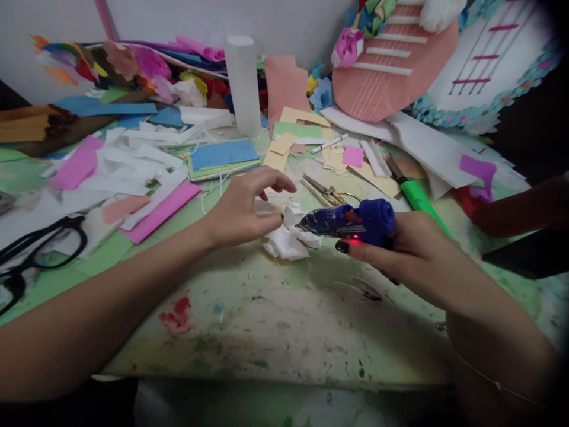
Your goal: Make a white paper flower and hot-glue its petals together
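A blue hot glue gun (pixel 373 218) is gripped in my right hand (pixel 418 252), with a red light glowing on its underside. Its nozzle points left, right at a white paper flower (pixel 287 242) lying on the table. My left hand (pixel 244 207) is just left of the flower, fingers curved and apart from the thumb. The thumb tip is close to the petals; I cannot tell whether it touches them. Nothing shows between the fingers. Gold-handled scissors (pixel 331 193) lie just behind the glue gun.
A green-handled cutter (pixel 420 198) lies beyond my right hand. Paper scraps (pixel 142 157) and black glasses (pixel 42 243) are on the left. A white paper tube (pixel 242 89) stands behind a blue paper stack (pixel 226 155). Paper guitar shapes (pixel 391 71) lean at the back right.
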{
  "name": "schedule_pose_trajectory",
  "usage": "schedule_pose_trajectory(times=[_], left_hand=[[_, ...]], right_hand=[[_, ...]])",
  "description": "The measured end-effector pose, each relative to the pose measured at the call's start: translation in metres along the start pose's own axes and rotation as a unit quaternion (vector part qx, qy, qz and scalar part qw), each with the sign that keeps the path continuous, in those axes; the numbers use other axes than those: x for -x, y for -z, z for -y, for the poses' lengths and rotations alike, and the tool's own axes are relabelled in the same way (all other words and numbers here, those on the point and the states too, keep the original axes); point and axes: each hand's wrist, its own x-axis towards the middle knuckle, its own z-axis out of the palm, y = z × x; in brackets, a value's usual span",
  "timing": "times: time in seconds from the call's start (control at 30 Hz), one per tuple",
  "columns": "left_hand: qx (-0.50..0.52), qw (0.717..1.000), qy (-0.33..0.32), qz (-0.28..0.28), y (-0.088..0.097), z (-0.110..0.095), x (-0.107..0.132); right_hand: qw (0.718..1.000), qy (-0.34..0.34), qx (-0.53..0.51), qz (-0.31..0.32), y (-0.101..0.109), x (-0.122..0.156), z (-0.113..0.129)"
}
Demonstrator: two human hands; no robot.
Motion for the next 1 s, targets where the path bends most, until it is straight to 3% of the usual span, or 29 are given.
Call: schedule_pose_trajectory(times=[0.2, 0.37, 0.57, 0.83, 1.0], left_hand=[[0.042, 0.997, 0.057, 0.023, -0.006, 0.003, 0.0], [0.092, 0.99, 0.103, 0.009, -0.014, 0.009, 0.004], [0.07, 0.994, 0.072, -0.032, -0.018, 0.009, 0.005], [0.004, 0.998, 0.009, -0.067, -0.021, 0.006, 0.008], [0.089, 0.991, 0.056, -0.081, -0.018, 0.006, 0.006]], right_hand=[[0.999, 0.009, 0.028, 0.038, 0.001, -0.002, 0.001], [0.999, -0.017, -0.05, 0.005, 0.012, 0.003, -0.002], [0.982, -0.048, -0.185, -0.001, 0.024, 0.01, -0.009], [0.965, -0.05, -0.256, -0.034, 0.025, 0.012, -0.01], [0.96, -0.039, -0.275, -0.043, 0.026, 0.013, -0.008]])
